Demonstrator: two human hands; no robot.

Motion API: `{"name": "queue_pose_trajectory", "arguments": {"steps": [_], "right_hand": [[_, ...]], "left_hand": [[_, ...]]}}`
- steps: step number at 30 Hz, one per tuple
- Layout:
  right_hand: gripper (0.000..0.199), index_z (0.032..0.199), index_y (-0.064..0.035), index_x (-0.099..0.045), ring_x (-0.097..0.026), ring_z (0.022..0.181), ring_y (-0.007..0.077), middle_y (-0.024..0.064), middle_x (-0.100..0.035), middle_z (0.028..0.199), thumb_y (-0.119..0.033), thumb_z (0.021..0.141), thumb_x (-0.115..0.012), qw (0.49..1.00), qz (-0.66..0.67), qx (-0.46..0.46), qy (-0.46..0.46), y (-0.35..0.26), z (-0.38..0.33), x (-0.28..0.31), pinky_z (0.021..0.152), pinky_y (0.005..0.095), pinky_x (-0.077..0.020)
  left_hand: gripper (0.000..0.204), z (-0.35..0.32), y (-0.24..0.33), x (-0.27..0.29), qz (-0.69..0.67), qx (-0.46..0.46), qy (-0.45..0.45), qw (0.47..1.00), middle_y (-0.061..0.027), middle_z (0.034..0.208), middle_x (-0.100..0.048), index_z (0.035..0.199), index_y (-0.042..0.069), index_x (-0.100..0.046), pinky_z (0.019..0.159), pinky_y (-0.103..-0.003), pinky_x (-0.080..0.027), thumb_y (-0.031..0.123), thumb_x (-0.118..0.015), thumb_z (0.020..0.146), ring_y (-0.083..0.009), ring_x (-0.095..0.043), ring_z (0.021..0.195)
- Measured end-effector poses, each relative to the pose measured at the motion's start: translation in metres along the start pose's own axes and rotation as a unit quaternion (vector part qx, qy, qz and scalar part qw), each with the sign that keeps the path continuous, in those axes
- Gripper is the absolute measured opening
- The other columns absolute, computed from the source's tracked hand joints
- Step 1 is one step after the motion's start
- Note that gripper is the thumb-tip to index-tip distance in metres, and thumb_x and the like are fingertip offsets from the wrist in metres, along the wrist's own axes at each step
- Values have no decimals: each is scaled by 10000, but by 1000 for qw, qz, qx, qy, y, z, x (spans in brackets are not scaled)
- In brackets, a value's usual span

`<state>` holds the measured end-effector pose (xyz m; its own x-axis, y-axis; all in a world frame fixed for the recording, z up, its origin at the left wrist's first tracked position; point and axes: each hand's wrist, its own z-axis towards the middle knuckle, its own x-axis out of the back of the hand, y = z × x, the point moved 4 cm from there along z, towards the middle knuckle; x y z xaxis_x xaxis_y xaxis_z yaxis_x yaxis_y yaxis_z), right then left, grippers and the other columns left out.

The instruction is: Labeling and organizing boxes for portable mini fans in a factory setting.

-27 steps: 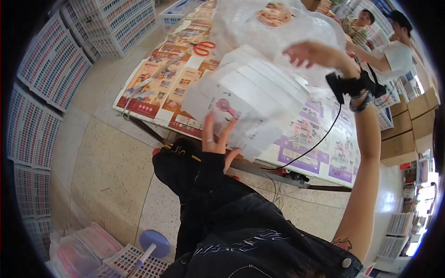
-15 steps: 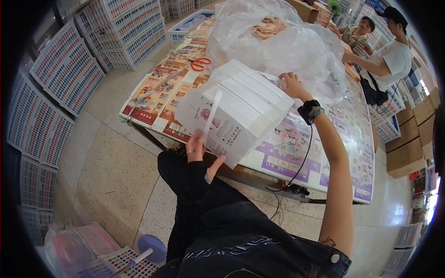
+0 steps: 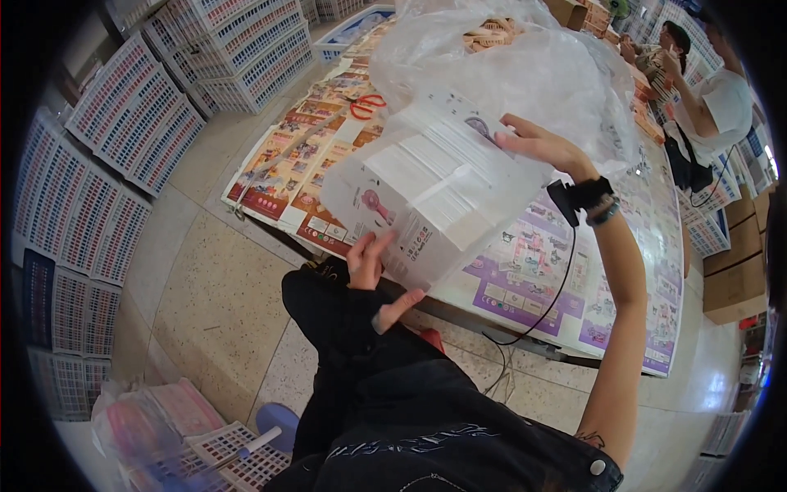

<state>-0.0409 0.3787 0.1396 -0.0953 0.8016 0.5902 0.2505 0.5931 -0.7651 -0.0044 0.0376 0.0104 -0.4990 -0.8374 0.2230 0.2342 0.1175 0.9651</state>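
Observation:
I hold a bundle of small white boxes [image 3: 426, 193] wrapped in clear plastic, tilted over the near edge of the table [image 3: 574, 303]. My left hand [image 3: 373, 275] grips its lower near corner from below. My right hand [image 3: 541, 146] rests flat against its far upper side, fingers spread. A black band with a dangling cable sits on my right wrist. Behind the bundle lies a large crumpled clear plastic bag [image 3: 508, 66].
Colourful printed sheets cover the table, with red scissors [image 3: 367, 104] on them. Stacks of white crates [image 3: 229, 41] line the left and far side. Pink packets and a crate [image 3: 197, 443] lie by my feet. Two other people [image 3: 713, 107] work at the far right.
The bundle has come down toward the table's near edge and turned. My right hand dropped from above it to its far side; my left hand stays under the near corner.

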Motion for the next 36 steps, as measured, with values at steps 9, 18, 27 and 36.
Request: {"name": "queue_pose_trajectory", "arguments": {"steps": [9,18,27,36], "right_hand": [[657,1249,16,-407,-629,883,424,300,-615,874,-557,941,-496,970,-197,139,-11,-51,-44,-89,789,446,-476],[665,1477,-37,-291,-539,1164,431,314,-521,1284,-445,984,-472,735,-545,274,296,-33,-81,-109,1006,398,-405],[667,1400,31,-357,-643,825,434,275,-658,850,-487,986,-432,964,-247,55,81,-38,-55,-115,761,444,-487],[774,1440,-12,-324,-637,876,425,330,-616,982,-577,936,-487,952,-273,68,119,-23,-64,-118,801,446,-489]], "left_hand": [[769,27,-14,60,-228,-74,97,966,-200,1362,-331,1443,46,-135,1040,-444,-355,171,-628,866,-264,-427,1208],[670,35,28,68,121,-164,127,971,-311,1513,-80,1397,12,-370,1130,-493,-181,345,-543,843,-408,-180,1403],[735,56,5,77,-260,-82,57,960,-173,1401,-370,1438,76,-322,1090,-403,-288,311,-575,789,-289,-381,1286],[630,119,-3,139,-94,-18,-182,979,-180,1438,-381,1500,79,-268,1055,-386,-367,338,-479,966,-227,-427,1281]]}}
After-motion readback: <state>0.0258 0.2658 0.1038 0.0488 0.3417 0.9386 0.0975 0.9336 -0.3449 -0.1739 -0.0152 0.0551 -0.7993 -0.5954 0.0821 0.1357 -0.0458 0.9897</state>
